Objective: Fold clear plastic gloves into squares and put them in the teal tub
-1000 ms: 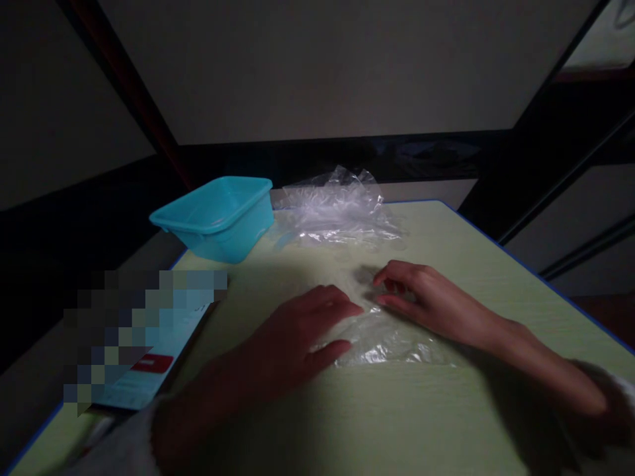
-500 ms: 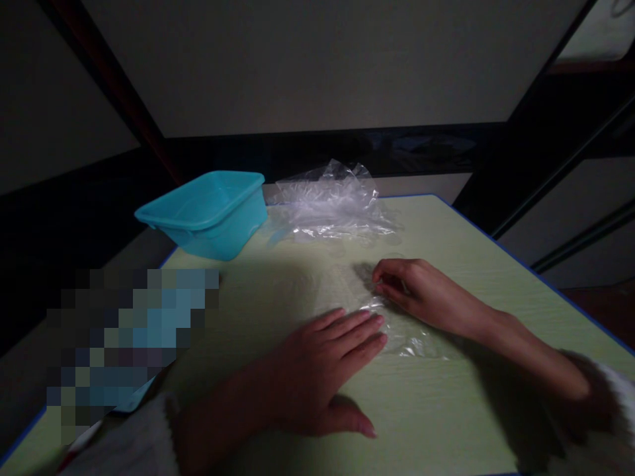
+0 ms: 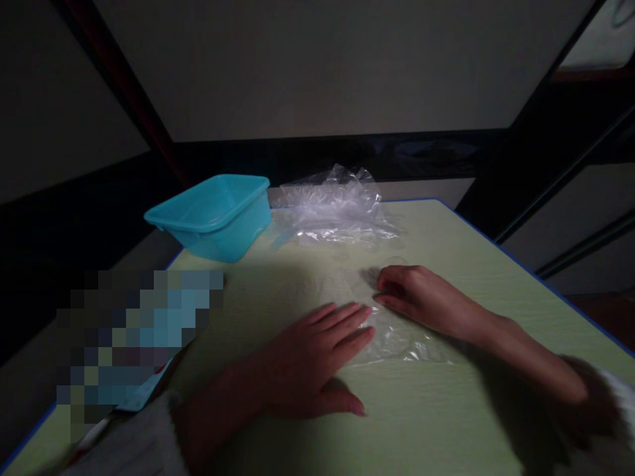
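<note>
A clear plastic bag [image 3: 391, 340] lies flat on the pale green table, its outline faint against the surface. My left hand [image 3: 317, 360] is open, palm down, with its fingertips over the bag's near left part and the thumb spread apart on the table. Over the bag's right side is my right hand [image 3: 414, 297], with its fingers curled in and its thumb below them. Those fingertips touch or nearly touch the film; what they grip, if anything, is hidden.
A crumpled pile of clear plastic bags [image 3: 342, 208] sits at the table's far edge. Left of it stands a turquoise plastic basin [image 3: 221, 231]. A blurred-out light blue item [image 3: 143, 390] lies at the left edge. A panelled wall [image 3: 322, 73] rises behind the table [image 3: 421, 423].
My left hand has slid slightly left over the bag. The right hand stays near the same spot, its fingers a little more curled. The whole view has shifted slightly.
</note>
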`<state>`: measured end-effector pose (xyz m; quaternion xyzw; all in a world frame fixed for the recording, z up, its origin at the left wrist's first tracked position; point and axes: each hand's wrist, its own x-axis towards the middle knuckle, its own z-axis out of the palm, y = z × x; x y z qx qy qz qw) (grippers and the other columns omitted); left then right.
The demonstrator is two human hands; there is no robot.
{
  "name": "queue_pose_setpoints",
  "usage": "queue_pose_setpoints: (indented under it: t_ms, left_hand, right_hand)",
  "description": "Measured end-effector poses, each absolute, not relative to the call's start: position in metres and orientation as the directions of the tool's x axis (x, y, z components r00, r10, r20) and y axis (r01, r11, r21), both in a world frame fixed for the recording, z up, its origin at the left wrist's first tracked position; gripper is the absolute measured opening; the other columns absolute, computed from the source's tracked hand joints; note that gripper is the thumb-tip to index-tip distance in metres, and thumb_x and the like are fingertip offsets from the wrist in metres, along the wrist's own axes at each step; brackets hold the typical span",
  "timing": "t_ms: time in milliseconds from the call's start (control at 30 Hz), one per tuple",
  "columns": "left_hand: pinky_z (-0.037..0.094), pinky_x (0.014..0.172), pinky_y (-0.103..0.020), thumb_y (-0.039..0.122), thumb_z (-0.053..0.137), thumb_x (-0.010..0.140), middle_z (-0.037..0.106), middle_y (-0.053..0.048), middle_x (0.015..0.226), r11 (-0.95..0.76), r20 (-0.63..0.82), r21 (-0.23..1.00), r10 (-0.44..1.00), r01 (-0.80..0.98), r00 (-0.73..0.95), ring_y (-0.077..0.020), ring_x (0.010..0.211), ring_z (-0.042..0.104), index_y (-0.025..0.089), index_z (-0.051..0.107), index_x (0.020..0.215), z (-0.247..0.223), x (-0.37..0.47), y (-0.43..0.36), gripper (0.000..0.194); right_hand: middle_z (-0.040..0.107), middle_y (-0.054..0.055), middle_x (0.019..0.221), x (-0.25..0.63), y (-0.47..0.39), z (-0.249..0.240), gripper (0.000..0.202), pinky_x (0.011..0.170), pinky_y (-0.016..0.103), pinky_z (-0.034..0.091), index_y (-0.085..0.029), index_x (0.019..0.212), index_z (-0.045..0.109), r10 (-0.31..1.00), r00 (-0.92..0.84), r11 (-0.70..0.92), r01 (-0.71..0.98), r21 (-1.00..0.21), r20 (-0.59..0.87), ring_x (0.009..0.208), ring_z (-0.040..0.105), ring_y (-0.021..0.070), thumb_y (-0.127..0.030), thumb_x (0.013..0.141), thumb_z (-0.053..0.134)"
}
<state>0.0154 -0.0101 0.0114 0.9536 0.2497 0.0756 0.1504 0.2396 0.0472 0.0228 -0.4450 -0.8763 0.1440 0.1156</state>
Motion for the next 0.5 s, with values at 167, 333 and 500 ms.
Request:
queue_pose_setpoints:
  t_ms: [167, 333, 500]
  left_hand:
    - [0.018, 0.11, -0.041, 0.06, 0.036, 0.084, 0.024, -0.016, 0.145, -0.856, 0.109, 0.237, 0.492, 0.459, 0.863, -0.0257, 0.136, 0.018, 0.009, 0.032, 0.135, 0.016, 0.012, -0.008, 0.072]
    - [0.027, 0.106, -0.041, 0.046, 0.024, 0.093, 0.053, -0.018, 0.126, -0.868, 0.243, 0.073, 0.492, 0.49, 0.836, -0.0238, 0.121, 0.044, 0.005, 0.047, 0.122, 0.025, 0.005, -0.003, 0.055]
    - [0.037, 0.099, -0.036, 0.039, 0.02, 0.095, 0.066, -0.015, 0.101, -0.87, 0.36, -0.043, 0.446, 0.492, 0.82, -0.0206, 0.1, 0.059, 0.004, 0.054, 0.109, 0.021, 0.005, -0.002, 0.051]
  right_hand:
    - [0.06, 0.004, 0.073, 0.237, 0.043, 0.026, 0.012, 0.058, 0.025, 0.04, -0.016, 0.086, 0.057, 0.816, -0.552, 0.571, 0.721, -0.394, 0.173, 0.064, 0.054, 0.0148, -0.016, 0.081, 0.046]
    - [0.062, 0.013, 0.099, 0.231, 0.036, 0.026, 0.033, 0.077, 0.035, 0.045, -0.012, 0.108, 0.057, 0.77, -0.601, 0.635, 0.695, -0.337, 0.214, 0.088, 0.059, 0.0218, -0.011, 0.082, 0.037]
    - [0.064, 0.014, 0.1, 0.227, 0.036, 0.024, 0.035, 0.08, 0.039, 0.046, -0.01, 0.111, 0.057, 0.752, -0.624, 0.659, 0.694, -0.29, 0.212, 0.093, 0.059, 0.0241, -0.011, 0.084, 0.035]
